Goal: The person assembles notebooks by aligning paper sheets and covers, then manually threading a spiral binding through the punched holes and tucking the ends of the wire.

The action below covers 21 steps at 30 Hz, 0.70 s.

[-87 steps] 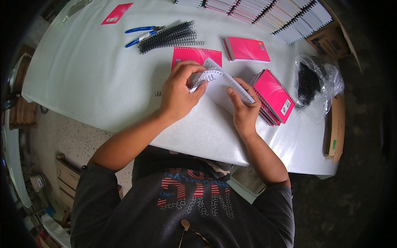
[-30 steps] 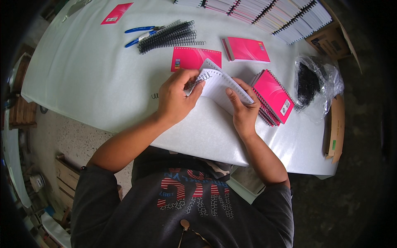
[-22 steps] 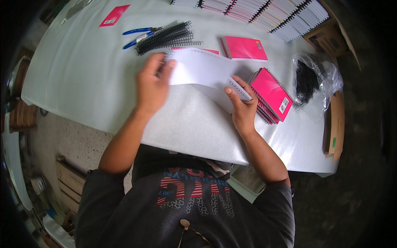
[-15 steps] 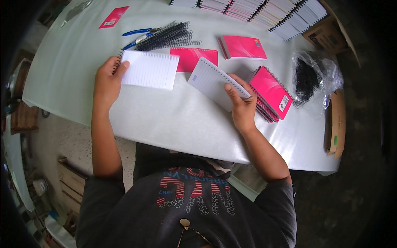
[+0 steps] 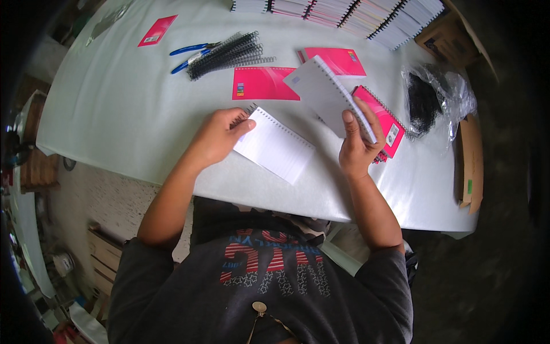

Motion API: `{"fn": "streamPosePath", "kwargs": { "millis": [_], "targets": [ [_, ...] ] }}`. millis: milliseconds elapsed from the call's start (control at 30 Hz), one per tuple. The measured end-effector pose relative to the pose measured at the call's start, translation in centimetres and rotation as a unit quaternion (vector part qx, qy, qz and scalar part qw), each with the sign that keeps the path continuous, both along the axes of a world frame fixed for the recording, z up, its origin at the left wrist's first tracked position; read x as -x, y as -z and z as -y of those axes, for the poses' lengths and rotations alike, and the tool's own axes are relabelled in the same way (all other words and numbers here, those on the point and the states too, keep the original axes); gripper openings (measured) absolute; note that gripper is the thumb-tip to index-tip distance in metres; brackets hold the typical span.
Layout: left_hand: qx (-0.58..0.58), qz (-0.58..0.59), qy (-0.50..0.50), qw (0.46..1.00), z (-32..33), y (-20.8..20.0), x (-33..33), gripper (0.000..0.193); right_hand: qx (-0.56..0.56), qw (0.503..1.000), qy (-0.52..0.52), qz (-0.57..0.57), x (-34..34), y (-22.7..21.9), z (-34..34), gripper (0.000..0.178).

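In my left hand [image 5: 216, 136] is a white lined notepad block [image 5: 276, 150], slanting down to the right, punched with holes along its upper edge. A black wire coil [image 5: 252, 108] pokes out by the fingers, at the block's upper left corner. My right hand [image 5: 358, 143] grips a second punched paper block [image 5: 326, 94] between thumb and fingers, tilted up over the table. Behind the two blocks lies a loose pink cover [image 5: 264, 85] with holes along its far edge. Beside my right hand, partly hidden by it, is a pile of pink spiral notebooks [image 5: 385, 117].
Several loose black coils [image 5: 226, 56] lie beside blue-handled pliers [image 5: 195, 49] at the back. More pink covers [image 5: 344, 62] sit beyond the right-hand block, and one pink card [image 5: 157, 30] lies far left. Bound books [image 5: 344, 14], a plastic bag [image 5: 452, 103] and cardboard [image 5: 470, 163] line the far and right sides.
My left hand has brought its block right and nearer to me, turning it to slant. My right hand has shifted slightly right, and its block is raised and tipped farther from me.
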State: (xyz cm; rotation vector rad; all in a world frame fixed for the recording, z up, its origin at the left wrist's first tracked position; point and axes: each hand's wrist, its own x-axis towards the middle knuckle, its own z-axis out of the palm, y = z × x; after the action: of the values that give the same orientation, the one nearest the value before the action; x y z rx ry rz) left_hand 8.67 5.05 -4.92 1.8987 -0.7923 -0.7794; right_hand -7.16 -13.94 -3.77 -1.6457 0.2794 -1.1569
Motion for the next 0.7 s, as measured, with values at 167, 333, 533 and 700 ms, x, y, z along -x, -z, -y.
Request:
{"fn": "streamPosePath", "kwargs": {
  "millis": [167,333,533,700],
  "targets": [
    [-0.017,0.225,-0.08,0.971,0.7,-2.6,0.0,0.028,-0.016,1.0,0.013,0.018,0.1,-1.0,0.3,0.025],
    [-0.032,0.302,-0.043,0.952,0.9,-3.3,-1.3,0.023,-0.04,0.999,0.001,0.034,0.0,-1.5,0.2,0.026],
    [-0.028,0.296,0.076,0.952,2.5,-3.7,-1.6,0.023,-0.056,0.998,0.006,0.031,-0.1,-1.5,0.5,0.026],
    [-0.056,0.348,0.077,0.933,3.9,-4.0,-2.2,0.026,-0.075,0.997,0.008,0.025,-0.1,-1.4,0.8,0.027]
  ]
}}
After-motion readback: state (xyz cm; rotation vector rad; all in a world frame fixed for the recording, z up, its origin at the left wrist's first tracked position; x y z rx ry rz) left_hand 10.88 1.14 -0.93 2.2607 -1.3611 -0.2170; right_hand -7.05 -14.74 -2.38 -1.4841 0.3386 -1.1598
